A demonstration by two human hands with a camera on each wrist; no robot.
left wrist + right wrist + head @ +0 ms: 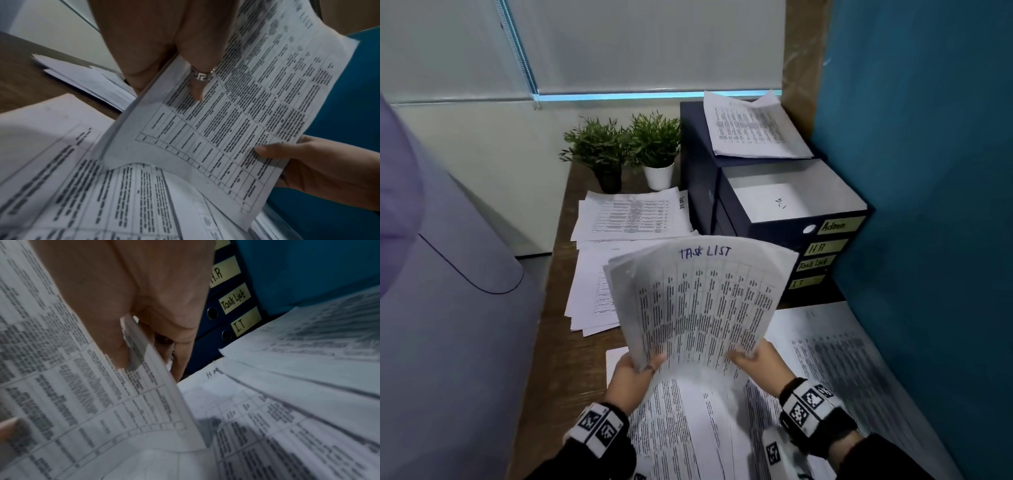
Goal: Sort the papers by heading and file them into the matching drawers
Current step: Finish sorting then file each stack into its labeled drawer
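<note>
A stack of printed sheets headed "TASK LIST" is lifted upright over the desk. My left hand pinches its lower left corner, thumb on the front. My right hand pinches the lower right edge. Behind the stack stands a dark blue drawer unit with yellow labels Admin, HR, Task List and IT. Its top drawer is pulled out and holds a white sheet.
More papers lie under my hands, one headed H.R. Other piles sit at the desk's left and on top of the drawer unit. Two potted plants stand at the back. A blue partition closes the right side.
</note>
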